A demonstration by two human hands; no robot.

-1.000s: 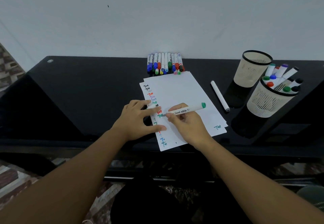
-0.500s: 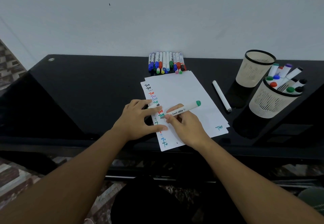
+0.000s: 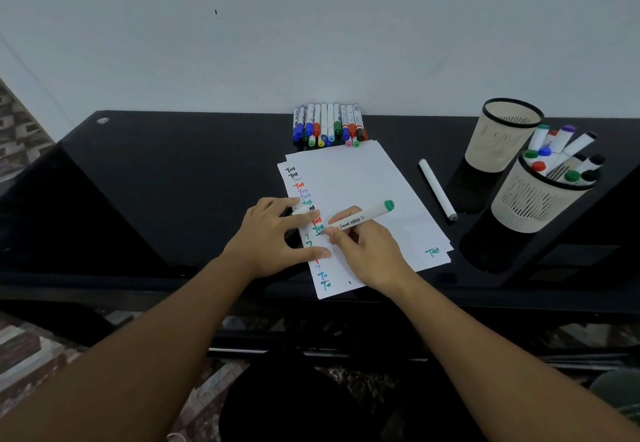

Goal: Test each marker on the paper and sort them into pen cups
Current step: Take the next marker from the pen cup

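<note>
Right hand (image 3: 367, 251) pinches a white green-capped marker (image 3: 360, 218), tip on the stacked white paper sheets (image 3: 363, 182). Left hand (image 3: 273, 237), fingers spread flat, presses the sheets' left edge. Two beige slotted pen cups (image 3: 502, 136) stand at right, the nearer holding markers

Left hand (image 3: 273, 233) flat with fingers (image 3: 304, 216) spread, right hand (image 3: 367, 251) curled in a writing grip

Green marker (image 3: 360, 219) tilted, tip on paper (image 3: 363, 185); far cup (image 3: 498, 140) empty, near cup (image 3: 533, 202) holds markers.
</note>
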